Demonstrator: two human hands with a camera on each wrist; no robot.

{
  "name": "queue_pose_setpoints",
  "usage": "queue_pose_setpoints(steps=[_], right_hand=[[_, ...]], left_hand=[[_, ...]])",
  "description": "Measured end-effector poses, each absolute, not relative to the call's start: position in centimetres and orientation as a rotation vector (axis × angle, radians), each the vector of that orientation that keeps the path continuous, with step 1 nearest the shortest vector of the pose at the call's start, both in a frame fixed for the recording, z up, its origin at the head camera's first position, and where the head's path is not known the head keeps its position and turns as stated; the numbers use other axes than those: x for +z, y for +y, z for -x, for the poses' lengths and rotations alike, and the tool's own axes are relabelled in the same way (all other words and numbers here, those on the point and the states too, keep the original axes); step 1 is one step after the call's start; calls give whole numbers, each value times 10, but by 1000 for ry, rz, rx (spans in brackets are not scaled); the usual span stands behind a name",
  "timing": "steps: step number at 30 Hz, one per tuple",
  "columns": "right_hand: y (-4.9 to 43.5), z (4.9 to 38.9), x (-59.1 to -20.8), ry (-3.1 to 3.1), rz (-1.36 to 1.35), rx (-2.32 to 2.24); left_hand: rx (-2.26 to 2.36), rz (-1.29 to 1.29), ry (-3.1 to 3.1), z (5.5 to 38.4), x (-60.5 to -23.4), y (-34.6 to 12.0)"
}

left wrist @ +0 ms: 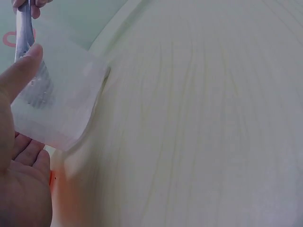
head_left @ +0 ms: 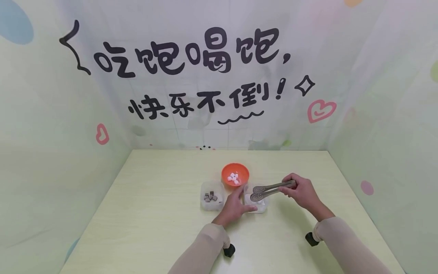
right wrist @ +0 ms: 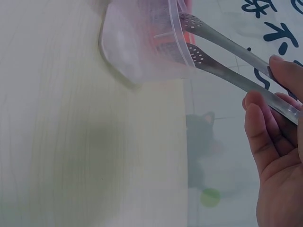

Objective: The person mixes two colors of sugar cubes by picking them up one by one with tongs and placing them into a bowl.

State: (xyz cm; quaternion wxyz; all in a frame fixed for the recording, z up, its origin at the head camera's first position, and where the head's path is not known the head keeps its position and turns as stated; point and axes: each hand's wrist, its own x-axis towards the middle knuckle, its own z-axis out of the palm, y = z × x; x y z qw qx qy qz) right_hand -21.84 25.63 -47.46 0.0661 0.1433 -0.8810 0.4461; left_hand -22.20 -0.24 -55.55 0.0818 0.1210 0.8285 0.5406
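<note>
A pair of metal tongs (head_left: 270, 190) with perforated round ends is held near its back end by my right hand (head_left: 302, 192). The tongs' two ends stand apart at the mouth of a clear plastic container (right wrist: 142, 42), which has something white in it. My left hand (head_left: 234, 207) holds this container from its left side, thumb at the near side and fingers at the far side. Just behind it stands an orange bowl (head_left: 226, 171) with several small white cubes (head_left: 233, 177) inside. In the left wrist view the tongs (left wrist: 24, 28) show partly through the container wall.
A second clear container (head_left: 205, 205) with several grey-brown cubes (head_left: 209, 197) stands left of my left hand. All of it rests on a pale wood-grain table (head_left: 154, 228). Printed wall sheets (head_left: 212, 133) enclose the table at the back and both sides.
</note>
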Motion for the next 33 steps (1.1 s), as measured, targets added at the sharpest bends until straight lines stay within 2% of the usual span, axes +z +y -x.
queue_pose_setpoints(steps=[21,33], right_hand=[[246,223,-465,-2781,-675,1097],[241,223,-467,-2807,-644,1066]], left_hand=[[1608,-367,2476,219,-550,-3],[1609,-355,2468,220,-552,-3]])
